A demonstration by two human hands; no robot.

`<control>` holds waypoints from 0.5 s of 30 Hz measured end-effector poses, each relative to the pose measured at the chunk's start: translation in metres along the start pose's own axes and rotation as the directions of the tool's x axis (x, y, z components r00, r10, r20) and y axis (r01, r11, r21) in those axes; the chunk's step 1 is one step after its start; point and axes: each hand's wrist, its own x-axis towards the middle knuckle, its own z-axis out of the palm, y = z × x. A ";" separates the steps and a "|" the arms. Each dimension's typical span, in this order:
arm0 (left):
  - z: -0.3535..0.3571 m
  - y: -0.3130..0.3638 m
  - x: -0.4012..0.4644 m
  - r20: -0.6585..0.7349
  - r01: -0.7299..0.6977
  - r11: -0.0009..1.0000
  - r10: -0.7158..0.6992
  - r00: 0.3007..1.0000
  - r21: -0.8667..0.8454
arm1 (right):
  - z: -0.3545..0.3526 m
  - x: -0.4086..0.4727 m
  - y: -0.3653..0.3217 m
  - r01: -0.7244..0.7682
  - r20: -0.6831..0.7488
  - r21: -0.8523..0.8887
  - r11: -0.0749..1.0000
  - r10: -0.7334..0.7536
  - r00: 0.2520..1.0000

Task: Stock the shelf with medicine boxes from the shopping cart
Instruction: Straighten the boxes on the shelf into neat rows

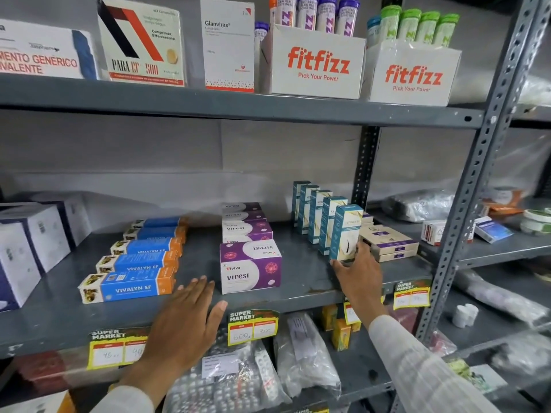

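Observation:
A row of tall teal and white medicine boxes stands upright on the grey middle shelf point(298, 296). My right hand point(359, 272) grips the base of the front teal box point(346, 231), which rests on the shelf. My left hand point(186, 320) lies flat and open on the shelf's front edge, between the blue and orange Vivalyn EF boxes point(128, 286) and the purple Virest boxes point(250, 266). It holds nothing. The shopping cart is out of view.
Flat beige boxes point(387, 242) lie right of the teal row. White and navy boxes point(26, 248) fill the left end. The upper shelf holds Fitfizz cartons point(317, 64) and large boxes. Yellow price tags point(252, 326) hang on the edge. A perforated steel upright point(474, 180) stands at right.

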 end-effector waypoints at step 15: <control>-0.003 0.001 -0.002 0.007 0.011 1.000 -0.011 1.000 -0.015 | -0.004 -0.035 -0.032 0.212 -0.245 0.195 0.958 -0.162 0.956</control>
